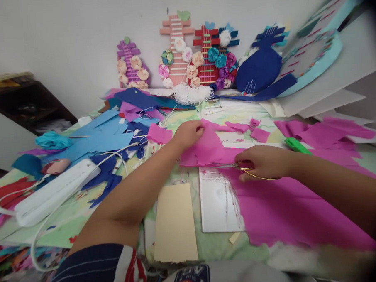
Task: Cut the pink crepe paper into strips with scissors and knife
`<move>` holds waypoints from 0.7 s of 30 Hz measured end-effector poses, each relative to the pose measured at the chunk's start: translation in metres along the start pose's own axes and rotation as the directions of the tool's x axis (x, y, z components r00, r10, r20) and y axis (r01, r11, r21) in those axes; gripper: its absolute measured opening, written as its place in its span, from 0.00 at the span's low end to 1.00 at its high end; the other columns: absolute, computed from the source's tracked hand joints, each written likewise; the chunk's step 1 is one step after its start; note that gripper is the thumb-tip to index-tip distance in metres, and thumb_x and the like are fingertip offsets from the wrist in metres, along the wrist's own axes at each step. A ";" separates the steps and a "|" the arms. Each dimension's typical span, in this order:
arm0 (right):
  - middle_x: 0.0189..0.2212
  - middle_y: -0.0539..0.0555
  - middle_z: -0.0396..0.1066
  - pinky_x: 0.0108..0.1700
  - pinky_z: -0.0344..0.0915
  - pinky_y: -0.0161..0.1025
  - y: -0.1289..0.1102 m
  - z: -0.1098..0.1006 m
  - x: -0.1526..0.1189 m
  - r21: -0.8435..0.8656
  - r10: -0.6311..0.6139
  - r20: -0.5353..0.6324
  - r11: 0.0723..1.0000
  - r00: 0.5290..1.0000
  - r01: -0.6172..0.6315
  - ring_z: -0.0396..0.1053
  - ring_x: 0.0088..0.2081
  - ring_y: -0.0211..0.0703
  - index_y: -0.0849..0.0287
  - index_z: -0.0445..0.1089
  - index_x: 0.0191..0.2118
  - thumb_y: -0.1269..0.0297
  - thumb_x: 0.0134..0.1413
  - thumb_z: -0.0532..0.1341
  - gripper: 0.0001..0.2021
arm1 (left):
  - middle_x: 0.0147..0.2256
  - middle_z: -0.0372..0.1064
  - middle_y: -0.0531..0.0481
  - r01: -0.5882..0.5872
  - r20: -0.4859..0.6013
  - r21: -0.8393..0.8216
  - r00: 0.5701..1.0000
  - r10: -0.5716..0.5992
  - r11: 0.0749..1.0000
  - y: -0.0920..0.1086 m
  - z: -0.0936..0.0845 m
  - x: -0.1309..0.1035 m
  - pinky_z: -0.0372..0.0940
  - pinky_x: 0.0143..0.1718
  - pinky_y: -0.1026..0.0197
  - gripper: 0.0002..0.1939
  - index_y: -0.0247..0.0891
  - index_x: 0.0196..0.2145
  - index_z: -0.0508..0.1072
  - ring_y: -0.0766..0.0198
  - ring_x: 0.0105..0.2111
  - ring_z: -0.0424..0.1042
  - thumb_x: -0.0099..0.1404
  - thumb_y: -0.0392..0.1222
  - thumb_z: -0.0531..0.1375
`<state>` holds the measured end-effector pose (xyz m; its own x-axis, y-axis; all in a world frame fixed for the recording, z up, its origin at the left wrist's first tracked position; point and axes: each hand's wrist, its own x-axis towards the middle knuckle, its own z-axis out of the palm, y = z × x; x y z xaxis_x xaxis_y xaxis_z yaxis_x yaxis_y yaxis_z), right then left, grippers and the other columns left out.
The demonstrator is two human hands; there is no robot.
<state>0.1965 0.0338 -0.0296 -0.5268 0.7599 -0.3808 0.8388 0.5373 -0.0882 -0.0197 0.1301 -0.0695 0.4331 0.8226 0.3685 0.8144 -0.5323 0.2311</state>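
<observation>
My left hand [190, 134] pinches the upper edge of a strip of magenta crepe paper [207, 144] and holds it raised off the table. In my right hand [251, 161] is a pair of scissors [228, 165], its fingers wrapped round the gold handles. The blades point left along the lower edge of the pink paper. Under my right forearm a large magenta sheet [281, 207] spreads to the right. Partly covered by it lies a white board [217, 202] with red streaks. A cream card [175, 224] rests to its left.
A white power strip [57, 192] with cables lies at left beside blue paper pieces [105, 136]. A green cutter [297, 145] lies beyond my right wrist. Decorated paper instruments [177, 50] and white thread [192, 94] stand along the wall.
</observation>
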 end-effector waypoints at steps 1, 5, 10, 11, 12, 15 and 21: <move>0.24 0.52 0.65 0.24 0.45 0.33 -0.001 0.000 0.001 0.009 -0.007 -0.002 1.000 1.000 0.007 0.58 0.23 0.38 0.59 0.64 0.28 0.46 0.43 0.52 0.19 | 0.30 0.69 0.47 -0.003 -0.003 0.002 1.000 0.003 1.000 0.002 -0.001 0.001 0.56 0.31 0.62 0.11 0.36 0.30 0.71 0.60 0.31 0.65 0.58 0.39 0.50; 0.25 0.53 0.66 0.24 0.45 0.33 -0.011 -0.002 0.011 0.013 -0.050 -0.007 0.999 0.999 0.050 0.58 0.24 0.38 0.59 0.65 0.29 0.44 0.43 0.52 0.21 | 0.28 0.68 0.48 -0.018 -0.016 0.011 1.000 0.018 1.000 0.011 -0.006 0.002 0.56 0.30 0.62 0.10 0.36 0.27 0.70 0.61 0.30 0.65 0.59 0.39 0.50; 0.25 0.54 0.67 0.25 0.46 0.34 -0.020 -0.003 0.021 -0.024 -0.084 -0.002 0.996 0.996 0.084 0.60 0.25 0.40 0.58 0.66 0.32 0.41 0.42 0.51 0.24 | 0.27 0.67 0.49 -0.007 -0.013 0.027 1.000 0.008 1.000 0.013 -0.012 0.001 0.55 0.30 0.62 0.12 0.37 0.26 0.69 0.61 0.29 0.64 0.60 0.40 0.49; 0.25 0.54 0.67 0.25 0.46 0.34 -0.020 -0.003 0.022 -0.044 -0.078 -0.005 0.996 0.997 0.078 0.61 0.25 0.41 0.58 0.66 0.31 0.41 0.42 0.51 0.24 | 0.27 0.67 0.49 -0.001 -0.016 0.033 1.000 0.001 0.999 0.012 -0.013 0.000 0.55 0.30 0.62 0.12 0.37 0.26 0.69 0.61 0.29 0.64 0.60 0.40 0.49; 0.25 0.55 0.67 0.25 0.46 0.34 -0.020 -0.002 0.023 -0.066 -0.069 -0.008 0.996 0.998 0.068 0.61 0.25 0.41 0.58 0.66 0.31 0.41 0.42 0.51 0.24 | 0.27 0.67 0.49 0.006 -0.020 0.040 1.000 -0.005 0.999 0.012 -0.014 -0.001 0.55 0.30 0.62 0.11 0.37 0.26 0.69 0.61 0.29 0.64 0.60 0.40 0.49; 0.26 0.55 0.68 0.24 0.45 0.34 -0.019 0.000 0.021 -0.113 -0.042 -0.019 0.993 0.999 0.040 0.61 0.25 0.42 0.58 0.65 0.29 0.42 0.42 0.51 0.22 | 0.28 0.67 0.48 0.022 -0.030 0.060 0.999 -0.021 0.998 0.009 -0.017 -0.002 0.55 0.30 0.62 0.10 0.36 0.26 0.69 0.61 0.30 0.64 0.59 0.39 0.49; 0.23 0.54 0.66 0.23 0.44 0.34 -0.014 0.002 0.011 -0.139 -0.011 -0.050 0.990 0.999 0.004 0.61 0.24 0.42 0.57 0.63 0.27 0.43 0.43 0.51 0.20 | 0.28 0.68 0.49 0.046 -0.036 0.086 0.998 -0.043 0.995 0.007 -0.026 -0.002 0.55 0.29 0.62 0.10 0.37 0.28 0.69 0.61 0.30 0.64 0.59 0.39 0.49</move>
<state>0.1793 0.0336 -0.0340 -0.5423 0.7712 -0.3334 0.8093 0.5861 0.0393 -0.0247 0.1200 -0.0454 0.3837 0.8368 0.3906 0.8636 -0.4750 0.1691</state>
